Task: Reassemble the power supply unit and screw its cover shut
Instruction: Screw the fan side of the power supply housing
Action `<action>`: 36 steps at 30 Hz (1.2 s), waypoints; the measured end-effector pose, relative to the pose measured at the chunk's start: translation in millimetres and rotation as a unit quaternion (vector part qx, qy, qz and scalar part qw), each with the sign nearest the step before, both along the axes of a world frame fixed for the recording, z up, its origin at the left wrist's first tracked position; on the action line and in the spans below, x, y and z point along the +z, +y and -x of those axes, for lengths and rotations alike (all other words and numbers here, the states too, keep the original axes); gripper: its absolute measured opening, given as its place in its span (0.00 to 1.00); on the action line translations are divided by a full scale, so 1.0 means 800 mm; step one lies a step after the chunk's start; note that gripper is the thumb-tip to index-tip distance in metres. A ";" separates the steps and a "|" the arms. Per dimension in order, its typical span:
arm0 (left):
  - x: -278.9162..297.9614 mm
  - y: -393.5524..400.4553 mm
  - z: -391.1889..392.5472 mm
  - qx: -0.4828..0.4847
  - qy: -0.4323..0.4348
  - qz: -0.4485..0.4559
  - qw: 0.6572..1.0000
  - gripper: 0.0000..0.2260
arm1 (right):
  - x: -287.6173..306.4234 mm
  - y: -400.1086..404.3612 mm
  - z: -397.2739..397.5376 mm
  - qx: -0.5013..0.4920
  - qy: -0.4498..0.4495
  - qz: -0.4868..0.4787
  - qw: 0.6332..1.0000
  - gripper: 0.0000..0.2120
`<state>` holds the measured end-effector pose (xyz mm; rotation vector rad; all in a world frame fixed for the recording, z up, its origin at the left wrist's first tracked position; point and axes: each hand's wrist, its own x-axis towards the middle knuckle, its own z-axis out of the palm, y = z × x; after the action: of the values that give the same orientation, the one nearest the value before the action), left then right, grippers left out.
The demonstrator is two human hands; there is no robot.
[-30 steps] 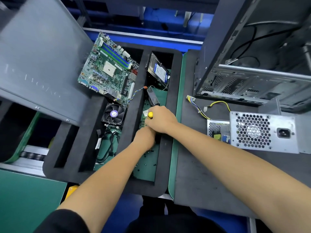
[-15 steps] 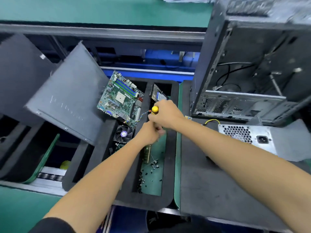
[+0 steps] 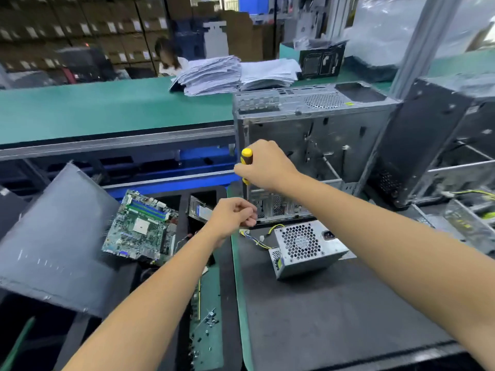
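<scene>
The PSU [image 3: 308, 247] is lying on the black mat [image 3: 348, 317] near its far left corner, untouched. The right hand [image 3: 263, 166] is gripping a screwdriver [image 3: 246, 156]; the left hand [image 3: 233, 214] is pinching something, probably a screw too small to see, which could be slipping into the foam tray [image 3: 233, 303]. A case [image 3: 308, 145] is standing behind; papers [image 3: 235, 73] are lying on the green bench [image 3: 93, 111].

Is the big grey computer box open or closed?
Open. The grey metal computer case has no side panel facing the camera, so its bare inside wall, brackets and a cable show.
</scene>
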<state>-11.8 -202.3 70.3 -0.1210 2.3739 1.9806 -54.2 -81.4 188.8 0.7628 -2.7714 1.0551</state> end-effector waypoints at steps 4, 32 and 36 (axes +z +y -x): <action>-0.003 0.043 0.021 -0.002 -0.014 -0.036 0.999 0.04 | 0.009 0.055 0.020 -0.012 -0.015 0.020 1.000 0.18; -0.024 0.077 0.018 -0.003 0.044 0.055 0.997 0.09 | -0.026 0.102 0.035 0.019 -0.115 0.054 0.992 0.09; -0.026 0.077 0.020 -0.024 0.043 0.051 0.997 0.09 | -0.027 0.100 0.031 0.027 -0.093 0.038 0.995 0.10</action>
<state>-27.9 -140.5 49.3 0.0185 2.5059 1.8809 -79.2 -1.5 167.4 0.7723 -2.8559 1.2958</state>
